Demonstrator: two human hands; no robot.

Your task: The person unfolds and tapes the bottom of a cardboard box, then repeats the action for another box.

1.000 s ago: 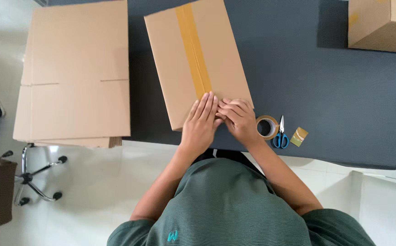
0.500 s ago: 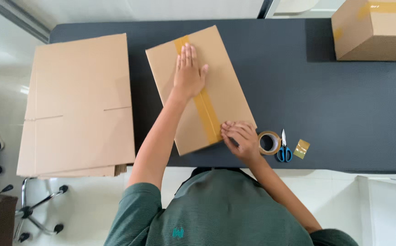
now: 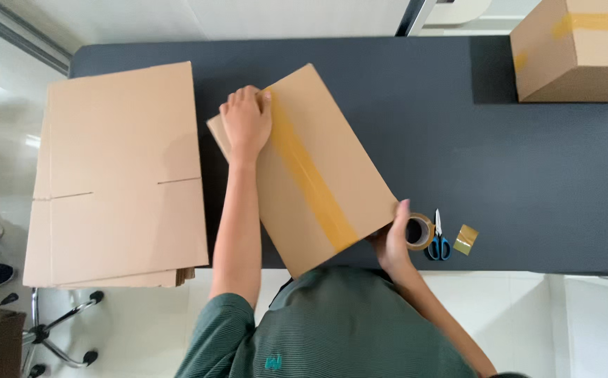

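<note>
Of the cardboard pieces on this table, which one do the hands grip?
The taped box in the middle: left hand on its far corner, right hand at its near edge. The flat stack and corner box lie untouched.

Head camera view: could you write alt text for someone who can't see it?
A person's left hand and right hand grip opposite corners of a taped cardboard box on a dark table, beside a tape roll, scissors and flat cardboard sheets.

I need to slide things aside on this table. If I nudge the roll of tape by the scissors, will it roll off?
Probably not: the tape roll seems to lie flat on its side on the table, so it should slide rather than roll. It looks light, and the scissors lying right beside it would likely get pushed along.
</note>
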